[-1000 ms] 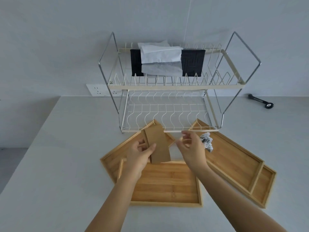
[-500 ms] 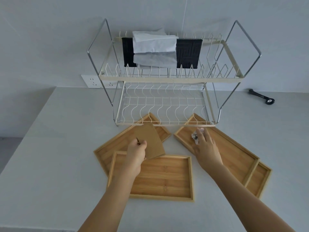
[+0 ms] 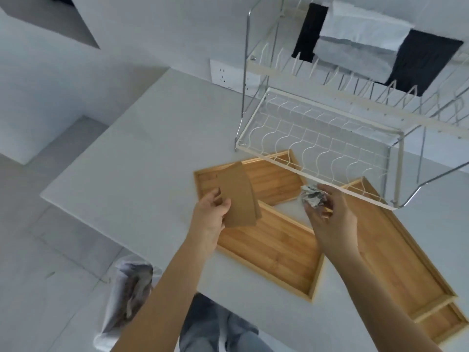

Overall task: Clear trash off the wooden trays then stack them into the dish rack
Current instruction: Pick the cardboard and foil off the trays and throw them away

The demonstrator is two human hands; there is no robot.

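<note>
Three wooden trays lie on the white counter: a near tray (image 3: 274,252), a far tray (image 3: 274,179) partly under the dish rack (image 3: 314,138), and a long divided tray (image 3: 396,260) on the right. My left hand (image 3: 210,212) holds a flat brown cardboard piece (image 3: 238,196) above the trays. A crumpled foil ball (image 3: 313,195) sits in the fingers of my right hand (image 3: 330,217), lifted over the gap between the trays.
A two-tier wire rack carries a black cloth (image 3: 426,57) and a white folded cloth (image 3: 360,36) on its top shelf. A lined waste bin (image 3: 127,295) stands on the floor at the lower left, below the counter edge. A wall socket (image 3: 223,74) is behind.
My right hand has closed on the foil ball and lifted it off the long tray. The view has swung left and down, so the floor bin now shows.
</note>
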